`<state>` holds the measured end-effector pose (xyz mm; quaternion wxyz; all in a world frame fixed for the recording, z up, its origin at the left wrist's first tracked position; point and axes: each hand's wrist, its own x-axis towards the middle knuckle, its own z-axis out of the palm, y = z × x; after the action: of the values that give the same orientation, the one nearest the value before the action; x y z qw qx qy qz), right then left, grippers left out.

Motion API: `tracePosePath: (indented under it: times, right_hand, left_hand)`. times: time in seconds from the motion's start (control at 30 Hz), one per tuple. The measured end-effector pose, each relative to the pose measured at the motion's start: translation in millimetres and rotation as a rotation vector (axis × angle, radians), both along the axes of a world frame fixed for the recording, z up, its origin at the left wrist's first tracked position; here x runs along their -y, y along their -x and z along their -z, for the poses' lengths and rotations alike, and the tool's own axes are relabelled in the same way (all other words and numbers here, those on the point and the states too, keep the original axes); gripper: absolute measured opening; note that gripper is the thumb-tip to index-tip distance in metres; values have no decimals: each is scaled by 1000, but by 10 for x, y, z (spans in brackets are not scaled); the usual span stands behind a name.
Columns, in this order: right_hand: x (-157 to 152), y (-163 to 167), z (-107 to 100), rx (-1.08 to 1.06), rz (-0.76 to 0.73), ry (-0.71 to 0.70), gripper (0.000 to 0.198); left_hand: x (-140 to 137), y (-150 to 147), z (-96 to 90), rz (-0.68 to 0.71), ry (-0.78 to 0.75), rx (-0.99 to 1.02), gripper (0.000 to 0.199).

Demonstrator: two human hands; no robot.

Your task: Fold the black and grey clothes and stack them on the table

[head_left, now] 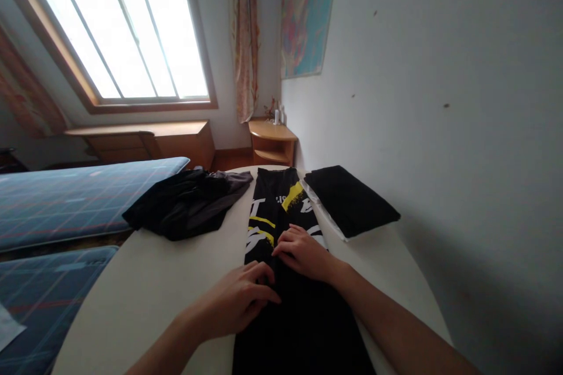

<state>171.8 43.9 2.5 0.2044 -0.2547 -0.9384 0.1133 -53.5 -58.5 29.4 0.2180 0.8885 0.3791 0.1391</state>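
View: head camera, looking forward and down over your table (pixel 185 293).
Black printed garment (pixel 290 316): laid lengthwise down the middle of the table before you, reaching from near its far edge to the bottom of the view; white lettering and yellow streaks mark its far half.
Your left hand (pixel 241 299): at the garment's left side, half open, fingers loosely curled, thumb and forefinger parted with black cloth showing between them.
Your right hand (pixel 304 252): over the garment, farther from you than the left, fingers bent towards the printed part; you cannot tell here whether they pinch the fabric.
Dark clothes (pixel 189 202): in a loose heap to the garment's left, near your table's far edge.
Folded black cloth (pixel 352 196): flat on the garment's right, a white strip (pixel 328 211) along its near left edge.
Blue plaid mattress (pixel 88 199): left of your table.
Window (pixel 141 41): ahead on your left, bright.
Corner cabinet (pixel 272 130): beyond the table, against the wall.
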Motion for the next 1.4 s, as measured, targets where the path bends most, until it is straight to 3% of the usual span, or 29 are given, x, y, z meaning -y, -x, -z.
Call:
tracePosePath:
  times: [0.17, 0.37, 0.6, 0.77, 1.0, 1.13, 1.4]
  right_hand:
    - [-1, -22, 14, 17, -34, 7, 24]
    - [-10, -32, -10, -22, -64, 11, 19]
    - [-31, -69, -30, -38, -65, 92, 26]
    - [-75, -45, 58, -111, 95, 83, 25]
    - [-170, 27, 73, -104, 229, 81, 26]
    - [-439, 122, 12, -123, 366, 69, 28]
    - [-1001, 386, 19, 40, 704, 96, 31]
  left_hand:
    - [52, -94, -47, 29, 36, -41, 48]
    - [77, -195, -24, 84, 12, -21, 24]
    - [136, -266, -40, 133, 42, -8, 34]
    - [134, -295, -33, 155, 61, 13, 18]
    - [139, -325, 5, 170, 75, 24, 26]
    - [116, -310, 16, 170, 71, 49, 36]
    - [97, -307, 19, 178, 52, 77, 27]
